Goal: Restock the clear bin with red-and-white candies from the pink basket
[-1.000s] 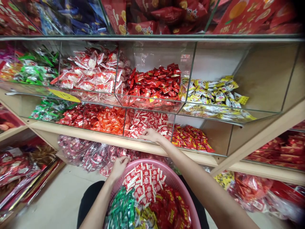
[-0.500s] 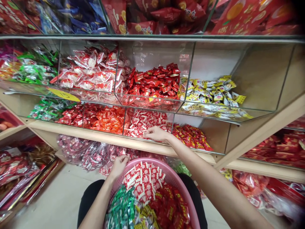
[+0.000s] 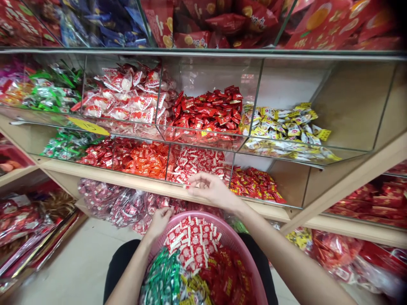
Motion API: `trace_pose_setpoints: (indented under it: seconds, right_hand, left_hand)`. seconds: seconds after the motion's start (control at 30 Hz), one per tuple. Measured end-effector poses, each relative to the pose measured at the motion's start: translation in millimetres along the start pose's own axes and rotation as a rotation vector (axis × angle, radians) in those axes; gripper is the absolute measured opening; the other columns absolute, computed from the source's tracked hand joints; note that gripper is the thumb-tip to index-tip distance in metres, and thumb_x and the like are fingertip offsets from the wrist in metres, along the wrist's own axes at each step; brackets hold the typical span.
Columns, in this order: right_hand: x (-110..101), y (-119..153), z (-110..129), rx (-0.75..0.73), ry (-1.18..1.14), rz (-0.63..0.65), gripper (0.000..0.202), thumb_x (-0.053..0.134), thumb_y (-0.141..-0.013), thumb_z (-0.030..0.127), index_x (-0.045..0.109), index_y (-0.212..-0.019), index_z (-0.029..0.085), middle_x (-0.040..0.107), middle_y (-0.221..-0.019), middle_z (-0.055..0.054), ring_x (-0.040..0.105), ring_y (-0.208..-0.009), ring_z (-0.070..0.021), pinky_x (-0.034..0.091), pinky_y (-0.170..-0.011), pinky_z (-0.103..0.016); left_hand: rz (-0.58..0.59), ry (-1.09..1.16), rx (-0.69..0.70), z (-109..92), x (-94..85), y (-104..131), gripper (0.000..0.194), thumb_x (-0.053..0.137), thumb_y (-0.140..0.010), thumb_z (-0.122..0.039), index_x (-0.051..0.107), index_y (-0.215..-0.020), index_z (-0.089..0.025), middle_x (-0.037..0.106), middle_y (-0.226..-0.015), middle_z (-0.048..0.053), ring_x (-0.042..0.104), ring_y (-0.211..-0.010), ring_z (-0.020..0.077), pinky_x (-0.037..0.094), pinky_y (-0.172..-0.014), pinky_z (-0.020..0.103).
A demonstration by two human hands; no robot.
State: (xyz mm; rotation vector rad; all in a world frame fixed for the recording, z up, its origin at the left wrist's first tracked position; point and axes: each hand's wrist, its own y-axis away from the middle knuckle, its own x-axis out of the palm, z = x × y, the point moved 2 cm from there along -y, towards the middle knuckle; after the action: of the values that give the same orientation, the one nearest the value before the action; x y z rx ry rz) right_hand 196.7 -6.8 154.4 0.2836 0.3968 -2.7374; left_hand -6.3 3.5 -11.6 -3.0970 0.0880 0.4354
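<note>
My right hand (image 3: 211, 190) is in front of the lower shelf's wooden edge, its fingers closed in a pinch. A small red-and-white wrapped candy (image 3: 187, 187) shows at the fingertips. Behind it, the same kind of candies (image 3: 199, 163) fill a glass-fronted bin. Between my knees stands a round pink basket (image 3: 259, 271), with my left hand (image 3: 160, 221) closed at its far left rim; the fingertips are partly hidden. Inside the basket are red-and-white candies (image 3: 193, 241), green-wrapped candies (image 3: 163, 271), yellow-and-white candies (image 3: 195, 290) and dark red candies (image 3: 230, 277).
Right of the candy bin is one with red-and-yellow packets (image 3: 256, 184); orange packets (image 3: 149, 159) are to its left. The upper tier holds red candies (image 3: 210, 110) and yellow-and-white ones (image 3: 289, 123). Bagged candies (image 3: 121, 205) sit under the wooden ledge (image 3: 143, 182).
My right hand has drawn back from the bin's front, slightly down and toward me, with a small candy now showing at its fingertips. My left hand and the basket stay in place.
</note>
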Motion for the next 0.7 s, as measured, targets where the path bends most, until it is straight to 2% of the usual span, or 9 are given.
trace_pose_setpoints:
  seconds: [0.07,0.13,0.23,0.33,0.5,0.7]
  right_hand:
    - [10,23,-14,0.02,0.028,0.059,0.033,0.065,-0.07,0.039,0.058,-0.095,0.018,0.058,-0.079,0.001,0.047,-0.062,-0.0093,0.038,-0.056,-0.022]
    - [17,45,-41,0.061,0.129,0.102,0.028,0.063,-0.073,0.037,0.058,-0.093,0.019,0.058,-0.079,0.001,0.049,-0.065,-0.011,0.038,-0.058,-0.023]
    - [19,67,-86,0.106,0.43,0.07,0.016,0.062,-0.074,0.028,0.058,-0.087,0.019,0.058,-0.084,-0.001,0.052,-0.079,-0.0152,0.04,-0.071,-0.026]
    - [16,74,-114,0.142,0.658,0.038,0.01,0.056,-0.077,0.023,0.057,-0.087,0.019,0.057,-0.089,-0.004,0.051,-0.088,-0.0177,0.038,-0.079,-0.029]
    - [15,74,-118,0.169,0.81,0.052,0.011,0.049,-0.082,0.023,0.056,-0.089,0.02,0.056,-0.092,-0.005,0.051,-0.091,-0.0183,0.039,-0.079,-0.028]
    - [17,77,-116,0.141,0.864,0.073,0.014,0.046,-0.084,0.023,0.055,-0.095,0.021,0.053,-0.102,-0.006,0.053,-0.093,-0.0171,0.041,-0.081,-0.028]
  left_hand:
    - [-0.002,-0.008,-0.002,0,0.0,0,0.033,0.053,-0.072,-0.043,0.062,-0.063,-0.013,0.061,-0.06,0.0,0.051,-0.059,0.0136,0.037,-0.059,0.024]
    - [-0.007,-0.012,-0.004,0,-0.1,0,0.032,0.053,-0.071,-0.043,0.063,-0.064,-0.014,0.06,-0.06,0.0,0.051,-0.058,0.0137,0.037,-0.058,0.024]
    - [-0.005,-0.014,-0.004,-1,0.1,1,0.032,0.052,-0.072,-0.043,0.061,-0.062,-0.014,0.059,-0.057,-0.001,0.049,-0.055,0.013,0.036,-0.055,0.023]
    - [-0.01,-0.016,0.003,-2,0.2,1,0.032,0.053,-0.071,-0.044,0.061,-0.059,-0.014,0.059,-0.057,-0.001,0.049,-0.056,0.0131,0.035,-0.056,0.023]
    - [-0.017,-0.006,0.018,-5,0.1,2,0.034,0.053,-0.072,-0.045,0.059,-0.056,-0.015,0.056,-0.054,-0.003,0.048,-0.055,0.0123,0.035,-0.056,0.023]
    - [-0.026,-0.02,0.002,-9,0.8,3,0.034,0.054,-0.07,-0.046,0.058,-0.055,-0.015,0.054,-0.053,-0.003,0.046,-0.054,0.0117,0.033,-0.055,0.023]
